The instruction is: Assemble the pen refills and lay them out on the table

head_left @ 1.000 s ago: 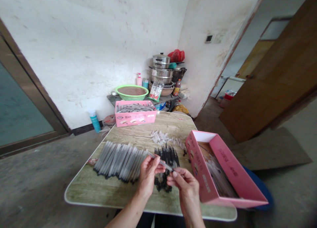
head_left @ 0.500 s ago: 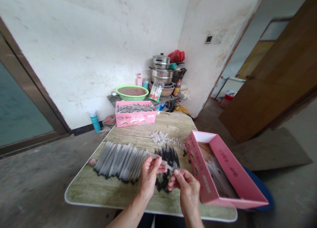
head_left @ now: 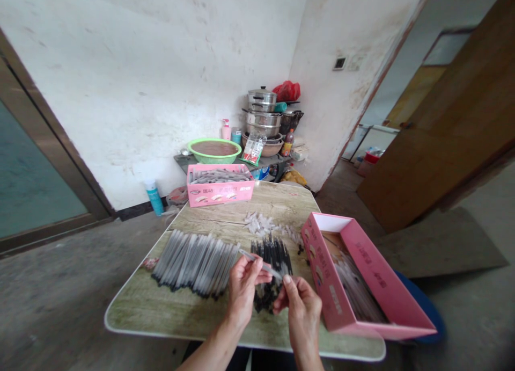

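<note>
My left hand (head_left: 243,285) is closed around the middle of a translucent pen barrel (head_left: 251,256), which slants down to the right. At its lower right end, my right hand (head_left: 300,301) pinches with thumb and forefinger; any small part between those fingertips is hidden. Beneath both hands lies a bunch of thin black pen refills (head_left: 277,248). To the left, many translucent barrels with dark ends (head_left: 193,261) are laid side by side in a row. Small whitish translucent pieces (head_left: 259,222) are heaped behind the refills.
An open pink box (head_left: 338,301) with long translucent pieces stands on the table's (head_left: 132,306) right side. Another pink box (head_left: 221,195), filled with barrels, is at the back edge. Beyond it are a green basin (head_left: 215,157) and stacked pots (head_left: 263,118).
My right hand has shifted slightly, its fingers still at the barrel's end. My left hand keeps nearly the same place and hold.
</note>
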Available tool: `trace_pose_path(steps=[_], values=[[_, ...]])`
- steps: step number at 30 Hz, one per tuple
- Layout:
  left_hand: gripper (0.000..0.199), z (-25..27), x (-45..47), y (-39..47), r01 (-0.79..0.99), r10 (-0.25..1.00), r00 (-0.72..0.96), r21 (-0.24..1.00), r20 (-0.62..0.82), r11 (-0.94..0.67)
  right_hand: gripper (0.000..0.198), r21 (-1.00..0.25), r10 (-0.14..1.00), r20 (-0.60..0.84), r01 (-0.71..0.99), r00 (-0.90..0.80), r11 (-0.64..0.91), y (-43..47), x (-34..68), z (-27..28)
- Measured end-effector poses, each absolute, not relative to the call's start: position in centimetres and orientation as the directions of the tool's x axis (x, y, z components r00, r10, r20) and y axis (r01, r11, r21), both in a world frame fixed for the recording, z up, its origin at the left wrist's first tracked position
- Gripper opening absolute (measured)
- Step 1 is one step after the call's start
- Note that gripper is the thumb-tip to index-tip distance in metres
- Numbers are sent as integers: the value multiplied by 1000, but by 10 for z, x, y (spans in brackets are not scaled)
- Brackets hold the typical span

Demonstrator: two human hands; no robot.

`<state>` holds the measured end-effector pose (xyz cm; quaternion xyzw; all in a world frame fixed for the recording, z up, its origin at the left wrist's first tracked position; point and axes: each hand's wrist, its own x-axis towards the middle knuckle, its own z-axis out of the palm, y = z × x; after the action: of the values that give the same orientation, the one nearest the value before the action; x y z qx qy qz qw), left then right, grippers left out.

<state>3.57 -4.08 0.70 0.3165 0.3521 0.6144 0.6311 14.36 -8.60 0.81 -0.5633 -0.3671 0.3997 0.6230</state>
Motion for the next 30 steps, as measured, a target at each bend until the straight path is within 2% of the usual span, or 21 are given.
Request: trace_pose_path(steps=[3, 6, 10, 17, 22, 27, 30], values=[[30, 7, 38, -43, -556, 999, 2, 830, -53, 45, 42, -998, 879, 63, 55, 472, 42, -85, 140, 5], [30, 8, 39, -43, -547, 998, -3, 835, -62, 50, 44, -993, 872, 69, 113, 485, 15, -85, 141, 4], [33, 6, 36, -40, -557, 996, -22, 828, -87, 60, 46, -998, 906, 53, 60, 419, 30, -86, 148, 9], [29, 5, 37, -40, -546, 996, -27, 836, -81, 53, 33, -999, 933, 52, 6, 357, 53, -86, 154, 13], [30, 5, 39, -41, -549, 996, -8, 833, -88, 69, 44, -1000, 943, -3, 0, 333, -4, -85, 156, 10], [28, 4, 38, -40, -545, 997, -15, 837, -75, 54, 32, -998, 950, 15, -45, 312, 31, -86, 157, 10], [29, 4, 38, -40, -544, 997, -4, 837, -73, 59, 38, -999, 955, -10, -40, 296, 2, -85, 156, 10]])
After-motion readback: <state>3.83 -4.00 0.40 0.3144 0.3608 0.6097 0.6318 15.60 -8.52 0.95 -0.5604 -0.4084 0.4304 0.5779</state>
